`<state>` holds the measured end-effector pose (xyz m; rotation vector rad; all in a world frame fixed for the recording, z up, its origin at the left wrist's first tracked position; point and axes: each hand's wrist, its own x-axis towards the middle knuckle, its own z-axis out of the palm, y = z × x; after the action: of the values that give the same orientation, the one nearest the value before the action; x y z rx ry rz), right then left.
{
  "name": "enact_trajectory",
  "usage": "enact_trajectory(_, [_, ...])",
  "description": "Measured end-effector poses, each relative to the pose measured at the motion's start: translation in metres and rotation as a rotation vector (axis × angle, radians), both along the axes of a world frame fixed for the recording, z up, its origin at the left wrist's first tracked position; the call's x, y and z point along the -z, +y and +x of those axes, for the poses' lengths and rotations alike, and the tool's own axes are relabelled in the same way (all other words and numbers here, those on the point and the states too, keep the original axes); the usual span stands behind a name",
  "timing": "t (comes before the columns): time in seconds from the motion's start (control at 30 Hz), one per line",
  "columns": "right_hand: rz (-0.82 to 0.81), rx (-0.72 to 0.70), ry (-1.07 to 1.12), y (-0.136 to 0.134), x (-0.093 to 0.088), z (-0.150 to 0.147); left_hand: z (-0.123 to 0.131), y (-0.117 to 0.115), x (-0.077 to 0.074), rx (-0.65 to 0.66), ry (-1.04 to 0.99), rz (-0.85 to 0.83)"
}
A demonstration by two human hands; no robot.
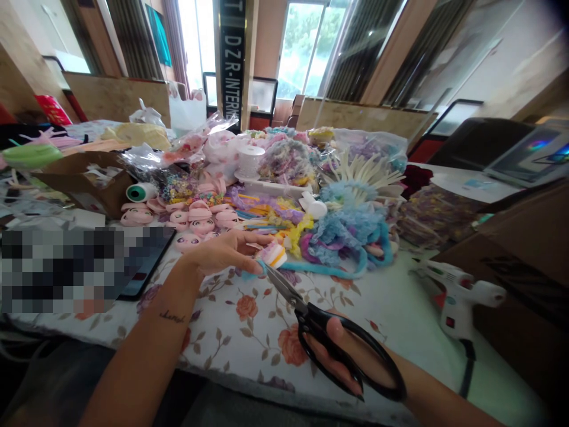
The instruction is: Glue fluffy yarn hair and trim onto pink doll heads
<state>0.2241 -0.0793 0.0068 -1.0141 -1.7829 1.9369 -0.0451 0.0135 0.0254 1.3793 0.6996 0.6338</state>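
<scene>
My left hand (222,252) is closed, pinching a small white, pink and yellow piece (274,255) whose exact kind I cannot make out. Light blue material shows at the thumb tip, and a light blue fuzzy strip (326,270) runs off to the right of the piece. In my right hand (340,344) are scissors (287,289) with large black handles, the fingers through the loops. Their blade tips reach the blue material just under the left thumb. Whether the blades cut into it cannot be made out.
A white glue gun (457,296) lies at right beside a cardboard box (515,261). Pink face-printed pieces (200,219), blue ruffled trim (347,228), a white spool (251,161) and bagged trims heap up behind the hands. A dark-edged tablet (146,267) rests at left on the floral tablecloth (213,332).
</scene>
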Motion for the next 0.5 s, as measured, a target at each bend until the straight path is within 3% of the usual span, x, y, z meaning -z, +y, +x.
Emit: enact_trajectory(0.5, [-0.022, 0.045, -0.01, -0.004, 0.012, 0.005, 0.001, 0.0, 0.0, -0.006, -0.031, 0.016])
